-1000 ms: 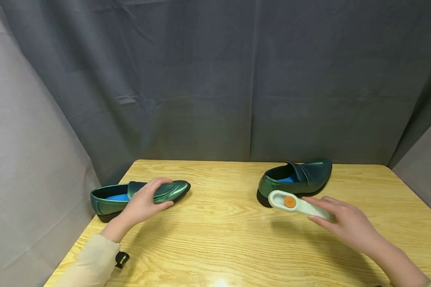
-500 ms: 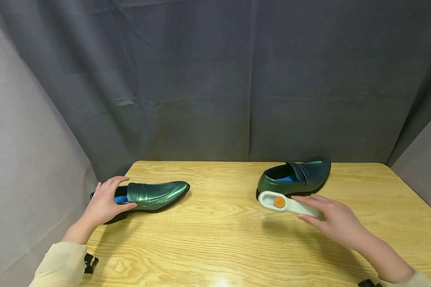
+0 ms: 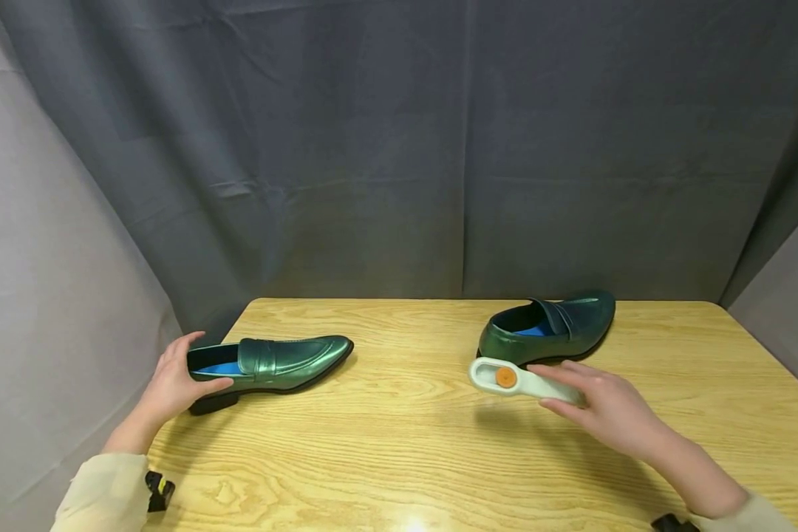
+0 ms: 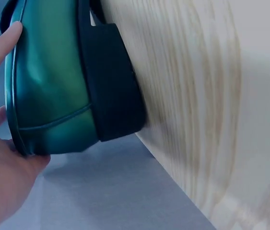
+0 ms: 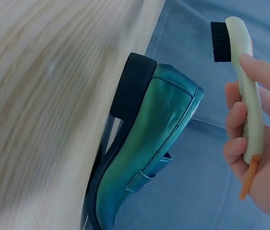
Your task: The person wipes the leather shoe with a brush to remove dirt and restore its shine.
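In the head view my left hand (image 3: 173, 380) is at the heel end of a shiny green loafer (image 3: 289, 363) on the left of the table. Its thumb and index finger are spread, one on each side of the heel opening. The left wrist view has the thumb tip overlapping the shoe's rim; whether it presses there is unclear. My right hand (image 3: 605, 406) holds a pale green shoe brush (image 5: 247, 91) by its handle, above the table. Black bristles show in the right wrist view. Just behind the brush stands the other green loafer (image 3: 548, 329), apparently apart from it.
A light wood table (image 3: 386, 451) lies under both shoes. Behind it hangs a dark grey curtain (image 3: 372, 162), and a lighter cloth (image 3: 46, 295) runs along the left side. An orange round piece (image 3: 506, 377) sits on the brush, with an orange strap below it.
My left hand has moved left, from above the left loafer's front to its heel. The right hand has carried the brush a little to the left. Both loafers stay in place.
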The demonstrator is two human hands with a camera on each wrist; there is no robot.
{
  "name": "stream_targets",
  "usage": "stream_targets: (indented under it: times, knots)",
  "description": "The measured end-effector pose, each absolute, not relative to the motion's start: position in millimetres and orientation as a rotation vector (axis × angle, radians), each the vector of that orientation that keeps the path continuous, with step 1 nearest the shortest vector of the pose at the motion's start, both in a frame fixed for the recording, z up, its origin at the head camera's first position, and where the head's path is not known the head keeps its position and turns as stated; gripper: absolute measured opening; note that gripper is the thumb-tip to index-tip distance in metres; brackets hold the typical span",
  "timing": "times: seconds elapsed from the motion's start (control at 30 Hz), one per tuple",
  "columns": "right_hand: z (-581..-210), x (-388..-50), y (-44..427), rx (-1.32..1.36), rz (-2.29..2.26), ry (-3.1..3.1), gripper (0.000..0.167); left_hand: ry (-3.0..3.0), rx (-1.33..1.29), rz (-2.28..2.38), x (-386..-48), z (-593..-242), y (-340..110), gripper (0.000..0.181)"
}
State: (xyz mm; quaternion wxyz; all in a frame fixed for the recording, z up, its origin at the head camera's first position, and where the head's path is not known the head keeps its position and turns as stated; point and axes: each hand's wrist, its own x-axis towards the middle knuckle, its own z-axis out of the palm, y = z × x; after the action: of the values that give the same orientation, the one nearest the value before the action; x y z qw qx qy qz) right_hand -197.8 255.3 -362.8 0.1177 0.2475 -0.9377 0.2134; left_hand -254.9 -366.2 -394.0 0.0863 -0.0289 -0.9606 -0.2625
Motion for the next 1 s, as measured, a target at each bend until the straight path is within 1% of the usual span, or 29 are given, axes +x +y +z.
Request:
stream_targets:
  times: [0.2,0.47,0.83,1.0]
  knots:
    - [-363.3,-198.6,249.5,0.735,0.668,-2.758,0.044,-2.920,-0.019,-0.809,-253.9,-395.2,-368.3,0.106]
    - [-366.9,-200.4,238.2,0.814,0.681,-2.676,0.044,-2.961,-0.106,-0.712,-244.6,-393.2,-365.7,0.096]
    - [-368.5,-203.3,231.6,0.857,0.674,-2.664,0.044,-2.914,-0.207,-0.778,-228.7,-409.1,-363.6,0.103]
    - [-368.7,-202.6,232.1,0.844,0.666,-2.680,0.045,-2.870,-0.195,-0.795,-226.2,-415.7,-365.5,0.107]
